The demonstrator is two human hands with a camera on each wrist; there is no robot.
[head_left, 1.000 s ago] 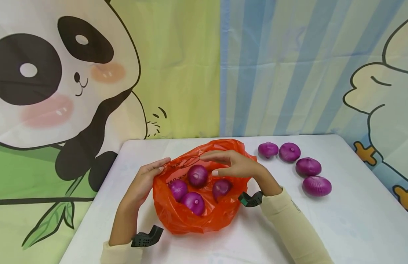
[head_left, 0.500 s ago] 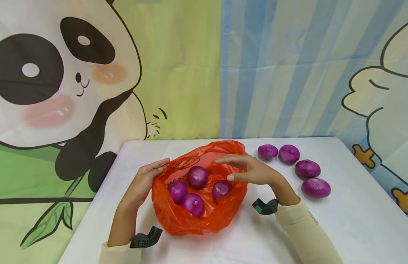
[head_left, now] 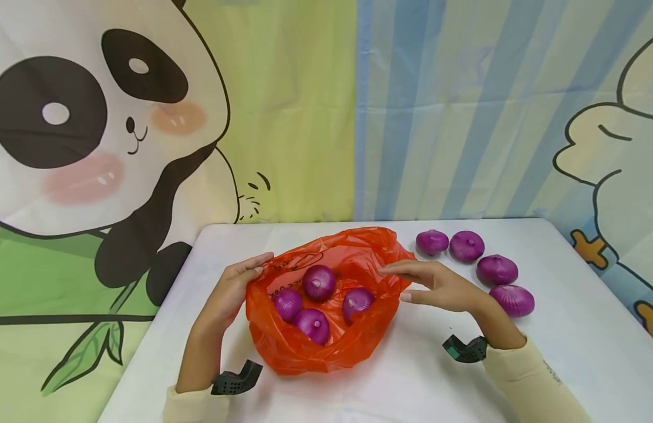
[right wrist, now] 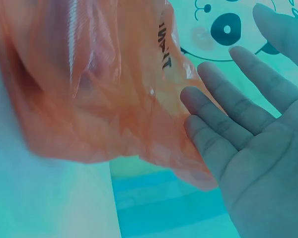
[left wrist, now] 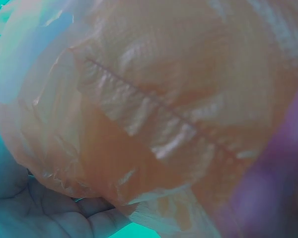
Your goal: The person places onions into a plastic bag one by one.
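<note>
A red plastic bag [head_left: 326, 361] stands with its mouth spread wide on the white table, several purple onions [head_left: 319, 282] lying inside. My left hand [head_left: 235, 291] holds the bag's left rim between thumb and fingers; in the left wrist view the bag film [left wrist: 139, 124] covers part of that hand's fingers. At the right rim, my right hand [head_left: 437, 286] has its fingers stretched out and holds nothing. The right wrist view shows its straight fingers [right wrist: 233, 111] beside the bag's side; whether they touch it I cannot tell.
Several more purple onions [head_left: 497, 270] lie in a curved row on the table [head_left: 411, 382], at the right beyond my right hand. A fabric backdrop [head_left: 289, 117] with a cartoon panda rises behind the table.
My right hand has moved rightward out of the bag's mouth to its right rim, fingers still stretched. My left hand, the bag and the onions in it stay nearly where they were.
</note>
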